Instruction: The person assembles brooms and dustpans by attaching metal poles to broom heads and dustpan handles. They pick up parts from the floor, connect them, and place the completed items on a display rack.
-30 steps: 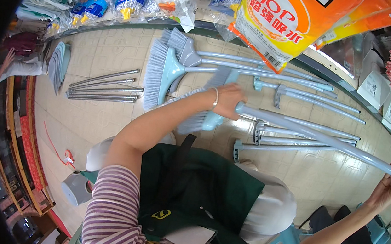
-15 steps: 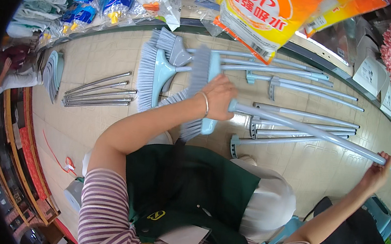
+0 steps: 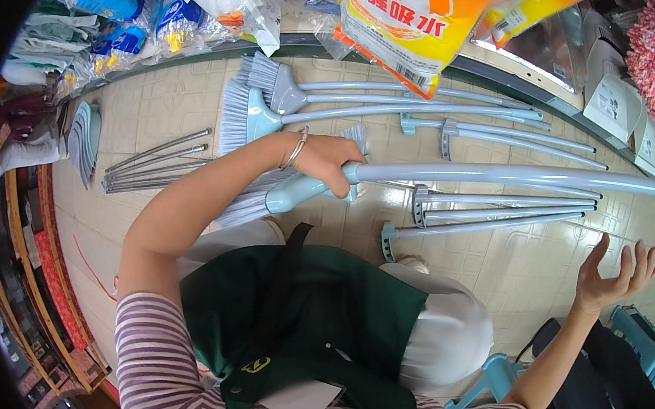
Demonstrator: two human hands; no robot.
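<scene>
My left hand [image 3: 323, 161] grips a broom [image 3: 524, 177] where its pale blue head meets the pole. The pole runs out past the right edge of view, and the grey bristles point toward the lower left, partly hidden by my arm. My right hand [image 3: 616, 279] is off the pole, empty, its fingers spread above the floor at the right. Just beyond my left hand lie a broom with a light blue head [image 3: 263, 119] and another with a grey head [image 3: 287, 93], their poles pointing right.
Poles with toothed end brackets [image 3: 419, 205] lie on the tiled floor at the right. Thin metal rods [image 3: 156, 159] and stacked curved panels [image 3: 84, 143] are at the left. An orange-yellow package [image 3: 413, 24] hangs over the far shelf edge. A blue stool [image 3: 498, 377] stands near my right arm.
The held broom has turned in my left hand, its head tipping toward the lower left and its pole rising. My right hand has let go of the pole and opened.
</scene>
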